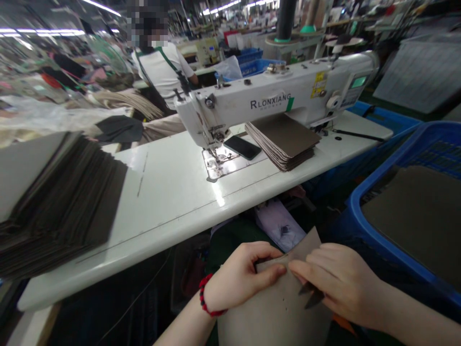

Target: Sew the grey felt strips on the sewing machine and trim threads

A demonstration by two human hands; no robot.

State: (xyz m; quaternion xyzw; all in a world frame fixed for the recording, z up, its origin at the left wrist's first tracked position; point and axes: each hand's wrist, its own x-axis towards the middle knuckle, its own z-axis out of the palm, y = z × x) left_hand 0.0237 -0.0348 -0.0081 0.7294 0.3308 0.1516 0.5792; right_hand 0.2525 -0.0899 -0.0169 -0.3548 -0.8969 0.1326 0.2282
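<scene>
My left hand, a red and black beaded bracelet at its wrist, pinches the upper edge of a beige-grey fabric panel between thumb and fingers. The panel hangs low in front of the sewing table, and one corner of it sticks up past my fingers. Close beside, my right hand is closed, its thumb and forefinger at the same edge. Dark pointed blades of thread snips poke out from under its fingers, with the handle hidden in the palm. A few small dark marks show on the panel.
A white sewing machine stands on the white table. A phone lies near its needle plate, beside a stack of brown panels. Another tall stack sits at left. A blue basket holds panels at right. Beyond, a person sits.
</scene>
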